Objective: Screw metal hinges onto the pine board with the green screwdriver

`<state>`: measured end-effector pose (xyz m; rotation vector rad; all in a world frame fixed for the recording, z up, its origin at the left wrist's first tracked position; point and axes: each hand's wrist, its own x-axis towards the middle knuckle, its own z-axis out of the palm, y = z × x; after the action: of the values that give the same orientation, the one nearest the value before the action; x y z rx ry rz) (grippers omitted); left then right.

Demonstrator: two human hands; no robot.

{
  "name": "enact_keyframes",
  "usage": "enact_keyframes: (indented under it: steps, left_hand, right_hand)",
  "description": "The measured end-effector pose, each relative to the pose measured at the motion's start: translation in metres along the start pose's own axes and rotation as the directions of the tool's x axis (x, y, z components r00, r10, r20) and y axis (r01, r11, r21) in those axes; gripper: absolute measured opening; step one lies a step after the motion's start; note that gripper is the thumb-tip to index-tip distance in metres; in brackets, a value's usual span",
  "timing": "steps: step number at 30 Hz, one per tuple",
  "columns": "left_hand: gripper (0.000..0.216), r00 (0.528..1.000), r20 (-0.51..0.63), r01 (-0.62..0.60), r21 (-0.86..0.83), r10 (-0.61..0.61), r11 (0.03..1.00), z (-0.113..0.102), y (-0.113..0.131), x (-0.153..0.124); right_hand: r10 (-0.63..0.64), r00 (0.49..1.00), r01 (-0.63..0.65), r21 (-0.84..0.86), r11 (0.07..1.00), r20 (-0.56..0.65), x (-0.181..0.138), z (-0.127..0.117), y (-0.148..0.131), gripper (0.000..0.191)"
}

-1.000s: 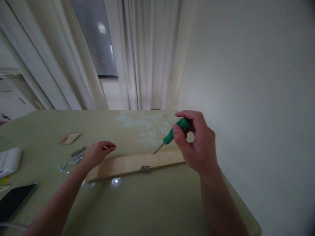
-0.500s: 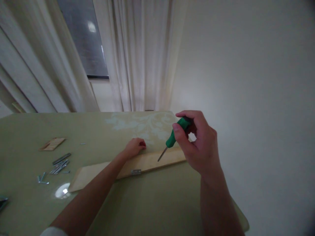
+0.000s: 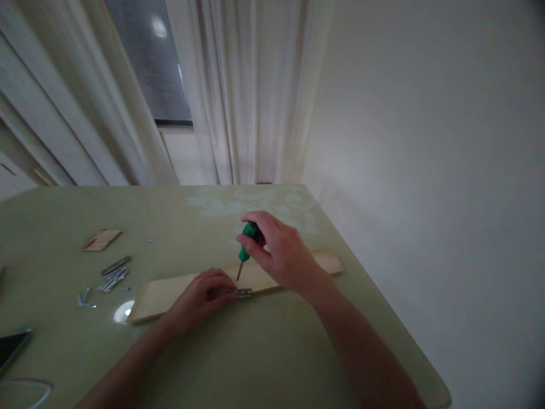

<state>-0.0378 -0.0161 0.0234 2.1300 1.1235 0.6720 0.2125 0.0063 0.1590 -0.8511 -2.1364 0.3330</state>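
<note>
My right hand (image 3: 281, 250) grips the green handle of a screwdriver (image 3: 244, 254), its shaft pointing down. The screwdriver's tip is just above the fingertips of my left hand (image 3: 206, 292). That hand rests on a long, light wooden board (image 3: 159, 292), thumb and fingers pinched together at the left end of a small metal hinge (image 3: 243, 293). The hinge sits at the board's near edge. Whatever may be between the left fingertips is too small to make out.
On the green table (image 3: 255, 363), metal hinges (image 3: 114, 278) and several screws (image 3: 86, 300) lie to the left. Behind them is a small wooden piece (image 3: 102, 240). A dark flat object (image 3: 12, 347) lies at the left edge. A white wall (image 3: 426, 170) borders the right side.
My right hand has brought the screwdriver left and down over the hinge. My left hand has moved from the board's far side to the hinge at its near edge.
</note>
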Motion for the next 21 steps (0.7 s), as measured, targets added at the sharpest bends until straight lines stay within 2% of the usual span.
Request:
enact_keyframes:
  steps: [3, 6, 10, 15, 18, 21]
  left_hand:
    - [0.019, 0.999, -0.05, -0.009, 0.04, 0.011, 0.999, 0.007, -0.004, 0.0]
    - [0.014, 0.999, -0.039, -0.033, 0.069, 0.036, 0.997, 0.008, -0.007, 0.004]
    - [0.015, 0.998, -0.038, -0.042, 0.066, 0.044, 0.997, 0.008, -0.008, 0.004]
    - [0.015, 0.997, -0.063, -0.032, 0.036, 0.035, 0.999, 0.008, -0.008, 0.006]
    - [0.015, 0.999, -0.044, -0.011, 0.034, 0.012, 0.999, 0.007, -0.01, 0.007]
    - [0.014, 1.0, -0.014, 0.02, 0.083, -0.019, 0.996, 0.005, -0.01, 0.011]
  right_hand:
    - [-0.002, 0.996, 0.002, 0.003, 1.0, 0.089, 0.001, 0.022, 0.003, 0.027]
    - [0.013, 0.992, -0.01, -0.023, 1.0, 0.125, 0.0, 0.033, 0.006, 0.028]
    - [0.022, 0.993, -0.02, -0.019, 1.0, 0.114, -0.001, 0.032, 0.006, 0.028]
    - [-0.077, 0.968, 0.069, 0.039, 0.997, 0.24, -0.002, 0.022, -0.005, 0.029]
    - [0.0, 0.97, 0.036, -0.143, 0.989, 0.244, -0.003, 0.022, -0.011, 0.013]
    - [0.123, 0.974, -0.053, -0.334, 0.941, 0.191, -0.004, 0.029, -0.012, 0.031]
